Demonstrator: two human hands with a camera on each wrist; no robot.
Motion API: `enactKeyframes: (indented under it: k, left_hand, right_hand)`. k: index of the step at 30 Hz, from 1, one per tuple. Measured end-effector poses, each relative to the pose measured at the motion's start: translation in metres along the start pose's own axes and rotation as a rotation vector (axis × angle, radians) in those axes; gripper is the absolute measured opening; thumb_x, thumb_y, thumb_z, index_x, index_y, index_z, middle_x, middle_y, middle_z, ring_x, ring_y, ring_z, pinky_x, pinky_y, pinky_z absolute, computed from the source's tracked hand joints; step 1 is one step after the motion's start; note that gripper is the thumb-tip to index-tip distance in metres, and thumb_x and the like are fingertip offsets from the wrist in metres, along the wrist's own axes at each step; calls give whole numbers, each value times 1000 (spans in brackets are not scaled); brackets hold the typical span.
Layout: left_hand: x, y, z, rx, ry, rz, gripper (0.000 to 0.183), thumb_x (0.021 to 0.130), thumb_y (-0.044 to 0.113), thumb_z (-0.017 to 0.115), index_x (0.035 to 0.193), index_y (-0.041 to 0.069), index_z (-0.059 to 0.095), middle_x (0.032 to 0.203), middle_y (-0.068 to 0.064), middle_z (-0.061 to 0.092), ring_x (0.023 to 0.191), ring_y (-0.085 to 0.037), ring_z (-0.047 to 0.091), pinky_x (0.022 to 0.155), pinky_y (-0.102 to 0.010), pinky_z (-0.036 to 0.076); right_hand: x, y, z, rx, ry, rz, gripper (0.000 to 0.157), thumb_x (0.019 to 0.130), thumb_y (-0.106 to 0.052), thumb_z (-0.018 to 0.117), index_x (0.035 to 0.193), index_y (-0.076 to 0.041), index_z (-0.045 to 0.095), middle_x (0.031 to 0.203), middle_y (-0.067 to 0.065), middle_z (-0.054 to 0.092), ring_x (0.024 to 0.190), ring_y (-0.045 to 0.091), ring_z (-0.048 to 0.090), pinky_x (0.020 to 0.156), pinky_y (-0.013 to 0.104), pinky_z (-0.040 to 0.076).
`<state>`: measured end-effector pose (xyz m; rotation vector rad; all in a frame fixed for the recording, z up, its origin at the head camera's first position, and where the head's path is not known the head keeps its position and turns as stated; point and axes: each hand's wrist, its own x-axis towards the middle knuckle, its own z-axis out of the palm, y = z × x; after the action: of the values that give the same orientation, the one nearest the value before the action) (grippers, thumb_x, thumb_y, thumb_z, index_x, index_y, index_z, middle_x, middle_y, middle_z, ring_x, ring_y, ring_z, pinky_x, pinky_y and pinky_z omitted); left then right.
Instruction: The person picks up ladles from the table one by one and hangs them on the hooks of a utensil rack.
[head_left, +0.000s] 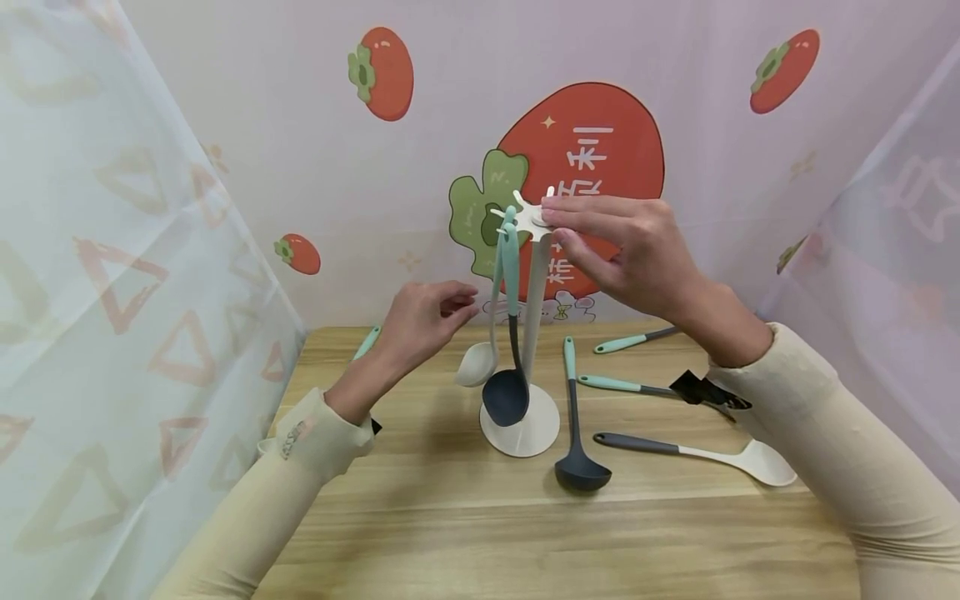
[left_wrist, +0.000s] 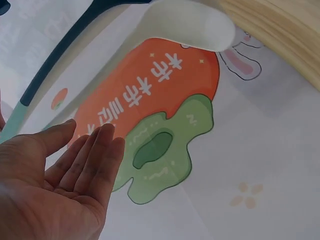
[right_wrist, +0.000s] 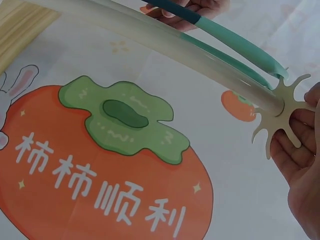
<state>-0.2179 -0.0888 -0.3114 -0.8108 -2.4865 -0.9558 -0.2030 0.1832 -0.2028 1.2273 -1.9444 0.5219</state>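
Observation:
A white utensil rack (head_left: 537, 292) stands upright on a round base, with a star of hooks (right_wrist: 281, 107) on top. My right hand (head_left: 637, 250) grips the rack's top, fingertips on its centre and thumb lower at the side. From the hooks on the left hang a dark ladle (head_left: 506, 398) with a mint handle and a white ladle-like utensil (head_left: 477, 365) just behind it. My left hand (head_left: 427, 321) is beside the hanging utensils, apart from them. In the left wrist view its fingers (left_wrist: 102, 150) are loosely bent and hold nothing.
On the wooden table (head_left: 450, 533), a dark ladle (head_left: 581, 471) lies right of the base. Farther right are a white spoon (head_left: 768, 462) with a dark handle and two mint-handled utensils, one (head_left: 611, 383) partly behind my right sleeve. Another mint handle (head_left: 367, 342) shows behind my left wrist.

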Motion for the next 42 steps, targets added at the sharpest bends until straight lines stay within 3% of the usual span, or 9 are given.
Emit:
enactKeyframes:
  k: [13, 19, 23, 28, 34, 42]
  left_hand:
    - [-9, -21, -10, 45, -7, -75, 23, 88, 15, 72, 109, 5, 73, 95, -7, 75, 79, -16, 73, 72, -31, 59]
    - [-12, -34, -16, 77, -3, -108, 22, 90, 17, 70, 110, 6, 73, 95, -7, 76, 79, -18, 73, 73, -33, 59]
    - [-14, -44, -20, 103, 1, -132, 22, 91, 18, 69, 109, 6, 74, 94, -6, 76, 79, -18, 73, 74, -36, 58]
    - [-15, -61, -23, 153, -9, -192, 23, 91, 20, 68, 109, 7, 74, 93, -6, 76, 81, -19, 73, 77, -39, 57]
    - [-17, -88, -27, 238, -32, -268, 24, 92, 22, 67, 109, 5, 73, 92, -9, 75, 83, -23, 72, 76, -43, 56]
    - [-24, -121, -30, 280, -113, -398, 28, 92, 22, 66, 109, 0, 72, 96, -15, 74, 90, -30, 70, 79, -46, 54]
  right_hand:
    - [3, -1, -1, 11, 3, -19, 32, 84, -7, 70, 115, 0, 71, 114, 14, 71, 108, 29, 68, 85, 46, 57]
    - [6, -2, -2, -18, 5, -23, 32, 86, -15, 69, 113, 0, 72, 112, 15, 71, 105, 29, 69, 76, 44, 58]
    - [8, -4, -4, -55, -6, -11, 31, 88, -19, 69, 112, 0, 72, 110, 16, 72, 101, 30, 70, 63, 36, 57]
    - [11, -9, -4, -86, -24, 22, 30, 89, -21, 69, 111, -1, 73, 106, 14, 73, 94, 29, 72, 47, 27, 42]
    - [15, -15, -3, -107, -43, 56, 31, 89, -25, 69, 109, -2, 74, 103, 13, 74, 92, 27, 73, 53, 29, 48]
    - [16, -22, -1, -118, -65, 121, 36, 86, -27, 72, 110, -1, 74, 100, 14, 74, 87, 28, 73, 59, 36, 54]
